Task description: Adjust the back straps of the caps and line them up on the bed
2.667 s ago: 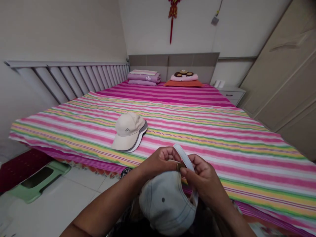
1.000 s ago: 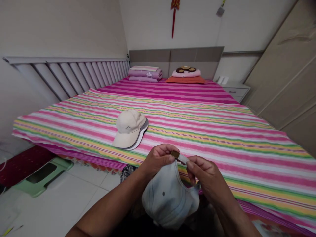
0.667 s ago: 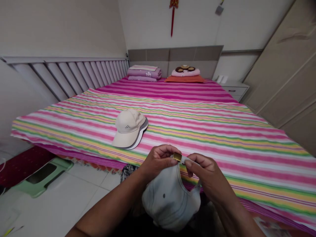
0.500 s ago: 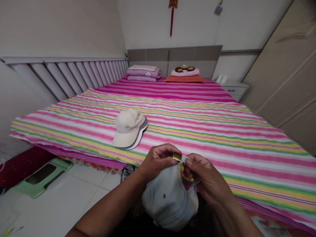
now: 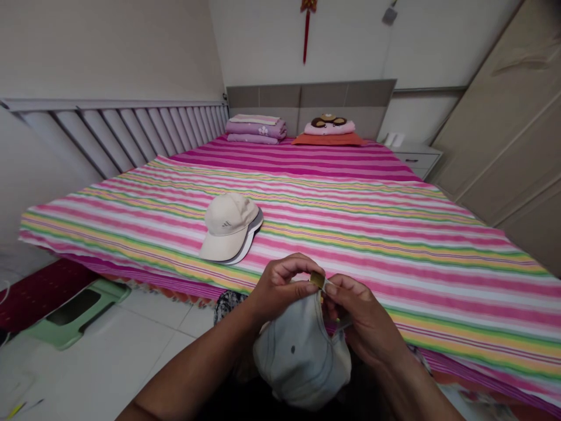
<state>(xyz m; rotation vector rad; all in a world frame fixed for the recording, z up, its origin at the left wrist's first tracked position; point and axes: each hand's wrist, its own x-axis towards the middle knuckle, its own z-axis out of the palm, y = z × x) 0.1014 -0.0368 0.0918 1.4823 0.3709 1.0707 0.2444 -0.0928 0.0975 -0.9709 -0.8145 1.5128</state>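
A pale baseball cap (image 5: 302, 354) hangs below my two hands, its back opening turned toward the right. My left hand (image 5: 287, 283) is closed, thumb and fingers pinching the gold metal buckle (image 5: 317, 280) at the end of the cap's strap. Close beside it, my right hand (image 5: 355, 310) pinches the light-coloured strap (image 5: 326, 285) right at the buckle. Part of the strap is hidden behind the right fingers. To the left on the bed, a beige cap (image 5: 228, 225) rests on top of other caps, with grey and white brims (image 5: 250, 238) showing beneath it.
The bed has a striped sheet (image 5: 359, 234), with folded purple bedding (image 5: 256, 130) and an orange and pink pile (image 5: 328, 137) by the headboard (image 5: 280, 96). A radiator (image 5: 131, 134) lines the left wall. A green stool (image 5: 72, 316) stands on the floor. A nightstand (image 5: 418, 159) is at right.
The right hand has shifted slightly left, closer to the buckle. The buckle has tilted, and less strap shows between the hands.
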